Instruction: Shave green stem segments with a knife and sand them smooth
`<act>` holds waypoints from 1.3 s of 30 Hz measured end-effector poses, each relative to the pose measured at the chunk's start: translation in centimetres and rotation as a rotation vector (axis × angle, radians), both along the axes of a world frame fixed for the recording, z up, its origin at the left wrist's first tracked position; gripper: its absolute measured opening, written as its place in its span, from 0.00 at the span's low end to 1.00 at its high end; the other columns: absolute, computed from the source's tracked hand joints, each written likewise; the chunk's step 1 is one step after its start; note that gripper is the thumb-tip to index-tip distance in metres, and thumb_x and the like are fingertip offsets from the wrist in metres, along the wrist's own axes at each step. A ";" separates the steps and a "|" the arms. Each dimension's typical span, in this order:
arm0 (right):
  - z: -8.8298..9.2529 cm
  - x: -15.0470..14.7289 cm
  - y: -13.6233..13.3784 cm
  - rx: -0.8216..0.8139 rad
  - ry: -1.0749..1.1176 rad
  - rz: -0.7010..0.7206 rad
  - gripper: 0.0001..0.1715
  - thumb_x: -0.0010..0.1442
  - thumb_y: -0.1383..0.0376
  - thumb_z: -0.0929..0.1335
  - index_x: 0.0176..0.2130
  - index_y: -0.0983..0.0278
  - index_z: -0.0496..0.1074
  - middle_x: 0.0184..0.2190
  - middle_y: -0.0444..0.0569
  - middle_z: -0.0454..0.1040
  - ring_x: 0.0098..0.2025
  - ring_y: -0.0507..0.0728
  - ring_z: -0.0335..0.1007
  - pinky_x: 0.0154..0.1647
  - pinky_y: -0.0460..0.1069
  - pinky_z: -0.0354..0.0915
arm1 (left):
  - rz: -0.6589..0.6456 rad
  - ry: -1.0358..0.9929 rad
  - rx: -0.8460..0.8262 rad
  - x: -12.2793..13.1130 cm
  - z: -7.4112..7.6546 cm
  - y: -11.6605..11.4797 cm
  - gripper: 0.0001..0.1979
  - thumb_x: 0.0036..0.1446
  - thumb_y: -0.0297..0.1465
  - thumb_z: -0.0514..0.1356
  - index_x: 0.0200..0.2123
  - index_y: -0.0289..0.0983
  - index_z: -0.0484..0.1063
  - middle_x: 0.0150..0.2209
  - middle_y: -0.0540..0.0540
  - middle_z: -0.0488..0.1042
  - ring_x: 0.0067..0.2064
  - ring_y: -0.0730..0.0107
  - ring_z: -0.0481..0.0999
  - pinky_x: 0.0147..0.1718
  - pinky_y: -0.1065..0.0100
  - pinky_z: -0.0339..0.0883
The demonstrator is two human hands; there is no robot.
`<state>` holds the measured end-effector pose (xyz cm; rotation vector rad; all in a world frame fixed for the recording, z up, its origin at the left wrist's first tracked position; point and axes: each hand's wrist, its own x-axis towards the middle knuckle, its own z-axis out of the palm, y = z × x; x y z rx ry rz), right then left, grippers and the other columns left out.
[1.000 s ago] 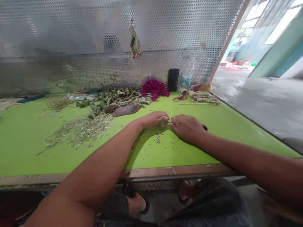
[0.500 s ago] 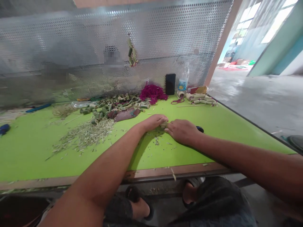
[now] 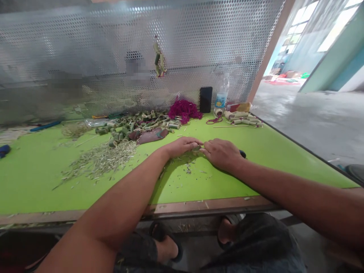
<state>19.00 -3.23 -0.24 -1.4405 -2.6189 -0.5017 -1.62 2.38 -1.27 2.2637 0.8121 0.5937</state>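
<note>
The left hand pinches a small piece, perhaps bamboo; the right hand curls around a rounded black handle.

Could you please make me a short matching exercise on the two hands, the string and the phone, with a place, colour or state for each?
Things:
1. left hand
2. right hand
3. string
4. phone

Places, colours or states:
A. upright beside the clear bottle
B. the hand nearer the pale shavings
C. closed, with a dark handle end sticking out past it
D. magenta, in a tangled heap

Right pairs: 1-B, 2-C, 3-D, 4-A.
</note>
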 end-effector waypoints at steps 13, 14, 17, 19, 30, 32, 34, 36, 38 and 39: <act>0.0 -0.4 0.0 -0.074 -0.078 0.044 0.25 0.68 0.55 0.54 0.41 0.65 0.72 0.33 0.55 0.77 0.36 0.59 0.71 0.34 0.50 0.58 | 0.003 0.030 0.038 0.3 0.0 0.2 0.23 0.62 0.43 0.53 0.50 0.32 0.74 0.46 0.42 0.77 0.47 0.62 0.74 0.49 0.65 0.63; 0.0 -0.4 0.0 -0.078 -0.087 0.060 0.24 0.68 0.55 0.54 0.40 0.65 0.72 0.33 0.55 0.77 0.36 0.59 0.71 0.34 0.50 0.58 | 0.017 0.041 0.049 0.3 0.0 0.2 0.23 0.63 0.42 0.52 0.50 0.32 0.74 0.46 0.43 0.77 0.47 0.62 0.74 0.50 0.65 0.63; -0.1 -0.4 -0.1 -0.088 -0.086 0.075 0.24 0.68 0.55 0.55 0.39 0.64 0.72 0.33 0.54 0.77 0.37 0.58 0.71 0.35 0.50 0.58 | 0.042 0.055 0.051 0.6 0.2 0.2 0.22 0.63 0.41 0.51 0.49 0.32 0.74 0.46 0.43 0.77 0.47 0.63 0.73 0.50 0.65 0.63; -0.1 -0.3 -0.2 -0.082 -0.066 0.051 0.24 0.68 0.55 0.55 0.39 0.64 0.72 0.34 0.54 0.77 0.38 0.58 0.70 0.35 0.49 0.57 | 0.023 0.046 0.026 0.6 0.2 0.0 0.23 0.63 0.42 0.51 0.49 0.32 0.74 0.46 0.43 0.77 0.47 0.63 0.73 0.50 0.65 0.63; -0.1 0.1 0.0 -0.002 -0.014 0.023 0.24 0.68 0.55 0.55 0.40 0.63 0.73 0.34 0.52 0.76 0.37 0.58 0.69 0.35 0.50 0.56 | -0.022 0.000 -0.043 0.2 -0.1 0.1 0.25 0.61 0.47 0.53 0.49 0.34 0.75 0.46 0.44 0.78 0.47 0.62 0.74 0.49 0.64 0.64; 0.1 0.0 -0.1 -0.028 -0.035 0.020 0.24 0.68 0.55 0.55 0.41 0.63 0.73 0.34 0.53 0.76 0.37 0.58 0.70 0.35 0.50 0.57 | -0.014 0.001 -0.042 0.2 -0.1 0.1 0.25 0.61 0.47 0.54 0.48 0.33 0.76 0.45 0.44 0.78 0.46 0.61 0.74 0.48 0.65 0.65; 0.3 -0.1 -0.2 -0.054 -0.056 0.018 0.25 0.68 0.56 0.54 0.43 0.64 0.72 0.35 0.54 0.77 0.37 0.58 0.71 0.36 0.50 0.57 | -0.010 0.003 -0.040 0.1 0.0 0.0 0.25 0.61 0.47 0.54 0.47 0.33 0.76 0.45 0.44 0.78 0.46 0.61 0.74 0.48 0.65 0.65; 0.5 -0.2 -0.2 -0.075 -0.071 0.016 0.26 0.69 0.56 0.53 0.45 0.65 0.72 0.35 0.55 0.77 0.38 0.58 0.71 0.37 0.50 0.58 | -0.016 0.001 -0.040 0.1 -0.1 0.0 0.25 0.61 0.47 0.54 0.47 0.33 0.76 0.45 0.45 0.78 0.46 0.61 0.74 0.48 0.66 0.65; 0.6 -0.4 -0.2 -0.088 -0.078 0.015 0.26 0.69 0.55 0.53 0.46 0.65 0.72 0.35 0.56 0.77 0.38 0.58 0.71 0.37 0.50 0.58 | -0.028 -0.005 -0.041 0.0 -0.2 0.1 0.25 0.61 0.47 0.54 0.47 0.33 0.76 0.45 0.45 0.78 0.47 0.61 0.74 0.48 0.65 0.65; 0.5 -0.4 -0.2 -0.096 -0.083 0.021 0.26 0.69 0.56 0.53 0.45 0.65 0.72 0.35 0.56 0.77 0.37 0.58 0.71 0.37 0.50 0.58 | -0.032 -0.008 -0.039 0.1 -0.3 0.1 0.25 0.61 0.47 0.54 0.48 0.33 0.76 0.46 0.44 0.78 0.48 0.61 0.74 0.49 0.65 0.64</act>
